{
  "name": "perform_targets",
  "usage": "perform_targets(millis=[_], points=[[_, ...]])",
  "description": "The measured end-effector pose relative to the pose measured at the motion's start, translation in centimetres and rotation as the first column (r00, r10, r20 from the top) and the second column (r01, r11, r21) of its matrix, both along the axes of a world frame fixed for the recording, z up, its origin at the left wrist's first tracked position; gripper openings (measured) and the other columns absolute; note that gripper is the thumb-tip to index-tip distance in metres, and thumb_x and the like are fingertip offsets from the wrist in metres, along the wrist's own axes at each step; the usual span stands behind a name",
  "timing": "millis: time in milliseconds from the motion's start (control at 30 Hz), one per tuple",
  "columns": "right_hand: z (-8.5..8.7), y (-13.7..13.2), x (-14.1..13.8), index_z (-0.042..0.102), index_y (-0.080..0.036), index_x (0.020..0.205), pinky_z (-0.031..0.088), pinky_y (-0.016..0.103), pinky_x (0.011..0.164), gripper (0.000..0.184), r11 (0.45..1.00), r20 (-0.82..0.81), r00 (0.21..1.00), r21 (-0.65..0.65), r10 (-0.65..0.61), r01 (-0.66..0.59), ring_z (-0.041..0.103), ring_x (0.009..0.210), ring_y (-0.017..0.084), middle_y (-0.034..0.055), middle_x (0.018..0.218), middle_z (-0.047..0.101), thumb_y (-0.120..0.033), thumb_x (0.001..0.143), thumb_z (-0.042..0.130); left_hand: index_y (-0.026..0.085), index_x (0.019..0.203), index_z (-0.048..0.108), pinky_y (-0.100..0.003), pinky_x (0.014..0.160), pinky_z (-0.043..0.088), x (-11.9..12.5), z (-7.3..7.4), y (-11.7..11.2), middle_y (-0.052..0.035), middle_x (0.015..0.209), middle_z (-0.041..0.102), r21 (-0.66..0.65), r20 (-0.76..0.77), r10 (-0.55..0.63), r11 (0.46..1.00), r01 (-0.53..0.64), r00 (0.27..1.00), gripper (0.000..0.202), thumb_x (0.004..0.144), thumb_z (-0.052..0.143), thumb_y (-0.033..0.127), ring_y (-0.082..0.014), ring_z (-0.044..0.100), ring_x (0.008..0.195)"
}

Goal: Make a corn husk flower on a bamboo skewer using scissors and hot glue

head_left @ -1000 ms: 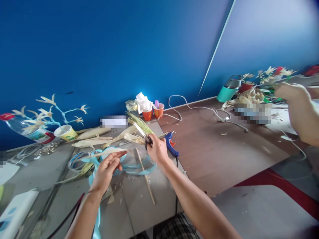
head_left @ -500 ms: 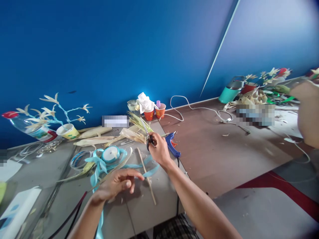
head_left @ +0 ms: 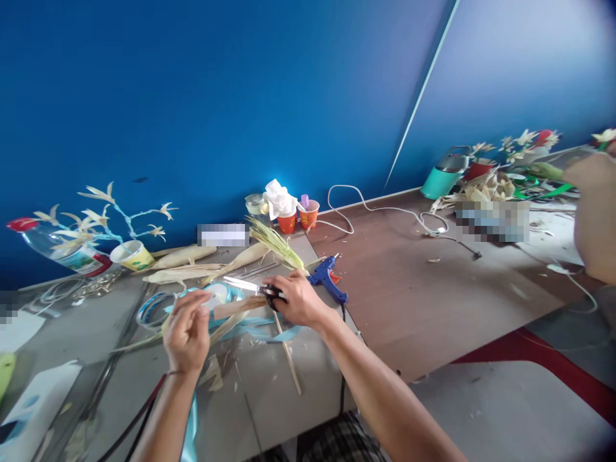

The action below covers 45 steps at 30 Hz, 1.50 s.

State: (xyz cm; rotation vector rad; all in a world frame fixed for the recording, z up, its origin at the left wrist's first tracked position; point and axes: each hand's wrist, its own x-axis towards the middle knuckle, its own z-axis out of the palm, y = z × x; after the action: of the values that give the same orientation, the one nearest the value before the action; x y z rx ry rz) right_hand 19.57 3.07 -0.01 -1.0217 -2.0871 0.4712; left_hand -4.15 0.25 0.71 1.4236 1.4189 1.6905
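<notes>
My right hand (head_left: 298, 298) grips a pair of scissors (head_left: 250, 287) with black handles; the blades point left over a dried corn-husk strip (head_left: 235, 308). My left hand (head_left: 187, 330) is raised with its fingers pinched on the left end of that strip. Under both hands lie a light blue ribbon (head_left: 260, 330) and its spool (head_left: 216, 293). A thin wooden stick (head_left: 289, 356) lies on the grey table (head_left: 269, 410) just below my right hand.
A blue glue gun (head_left: 327, 277) lies right of my hand, its cord running off the table edge. Corn husks (head_left: 183, 256), a yellow cup (head_left: 129, 255), a plastic bottle (head_left: 58, 250) and two orange cups (head_left: 298, 217) stand behind. Another person's arm (head_left: 594, 212) is at far right by husk flowers (head_left: 491, 186).
My left hand rose from the table and took the husk strip. My right hand swung the scissors down and left, so the blades now lie over the strip.
</notes>
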Motion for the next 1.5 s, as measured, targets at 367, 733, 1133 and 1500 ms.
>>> perform_targets(millis=[367,733,1133,1500], points=[[0.6,0.1,0.7,0.057,-0.019,0.111,0.035,0.032,0.089,0.039,0.991,-0.117,0.984,-0.043,-0.135,0.130,0.062,0.089,0.019,0.0056,0.100,0.069,-0.008,0.074,0.051,0.028,0.077,0.072,-0.028,0.070,0.047,1.0,-1.4,0.5,-0.0029,0.078,0.071,-0.167,-0.398,-0.213,0.973,0.158,0.893,0.011,0.066,0.073,0.030,-0.0211,0.062,0.073],[-0.3,-0.3,-2.7,0.052,-0.018,0.105,0.044,0.024,0.060,0.038,0.858,-0.759,0.594,-0.467,-0.266,-0.212,0.055,0.064,0.012,0.0003,0.075,0.060,-0.029,0.070,0.063,0.020,0.076,0.055,-0.021,0.049,0.040,2.9,-0.9,0.4,0.0066,0.057,0.054,-0.370,0.455,-0.145,0.866,0.335,0.878,0.031,0.061,0.078,0.034,-0.0093,0.051,0.045],[-1.4,-0.4,-3.9,0.054,-0.018,0.094,0.041,0.019,0.050,0.041,0.778,-0.820,0.487,-0.506,-0.300,-0.372,0.053,0.056,0.009,-0.0045,0.065,0.058,-0.024,0.059,0.074,0.017,0.076,0.058,-0.024,0.052,0.041,4.1,-1.0,-0.8,0.0037,0.057,0.056,-0.459,0.295,-0.408,0.733,0.502,0.864,0.026,0.070,0.071,0.040,-0.0119,0.052,0.049],[-0.7,-0.7,-3.6,0.054,-0.018,0.092,0.038,0.019,0.049,0.041,0.764,-0.824,0.471,-0.515,-0.315,-0.389,0.051,0.053,0.009,-0.0057,0.060,0.057,-0.025,0.058,0.076,0.018,0.070,0.059,-0.022,0.052,0.035,3.2,-1.7,-0.7,0.0030,0.054,0.051,-0.434,0.149,-0.401,0.794,0.424,0.904,0.026,0.077,0.063,0.042,-0.0114,0.045,0.052]])
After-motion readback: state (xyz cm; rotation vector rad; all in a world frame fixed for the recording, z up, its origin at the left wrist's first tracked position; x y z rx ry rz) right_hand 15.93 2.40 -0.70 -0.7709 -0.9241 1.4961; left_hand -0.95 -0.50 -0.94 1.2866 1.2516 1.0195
